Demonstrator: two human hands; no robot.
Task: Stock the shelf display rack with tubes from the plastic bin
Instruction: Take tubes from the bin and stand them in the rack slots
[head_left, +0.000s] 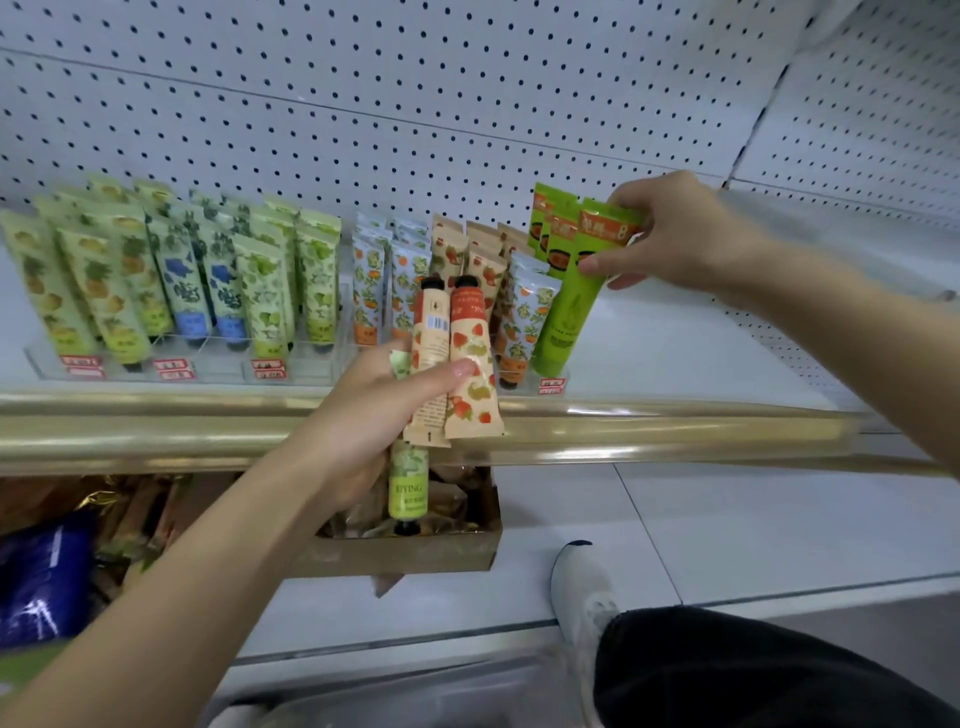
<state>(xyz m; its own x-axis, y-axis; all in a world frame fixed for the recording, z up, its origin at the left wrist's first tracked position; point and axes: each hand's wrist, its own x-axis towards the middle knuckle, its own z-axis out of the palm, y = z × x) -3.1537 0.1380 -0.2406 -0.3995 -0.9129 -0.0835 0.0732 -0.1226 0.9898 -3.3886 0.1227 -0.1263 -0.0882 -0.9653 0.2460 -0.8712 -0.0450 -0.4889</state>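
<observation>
My left hand (374, 415) grips three tubes in front of the shelf edge: two strawberry-print tubes (470, 364) with their black caps up and a lime-green tube (409, 488) hanging cap down. My right hand (680, 234) holds the crimped top of a bright green tube (571, 301) that stands cap down at the right end of the clear display rack (208, 358). The rack holds rows of upright tubes in yellow-green, blue, orange and strawberry prints. The plastic bin is not clearly visible.
A white pegboard wall (415, 104) backs the shelf, whose front edge is a gold rail (156, 421). White shelf surface (701, 353) lies right of the rack. Below sit a cardboard box (405, 556) of goods and a blue package (47, 577). My shoe (582, 587) rests on the base.
</observation>
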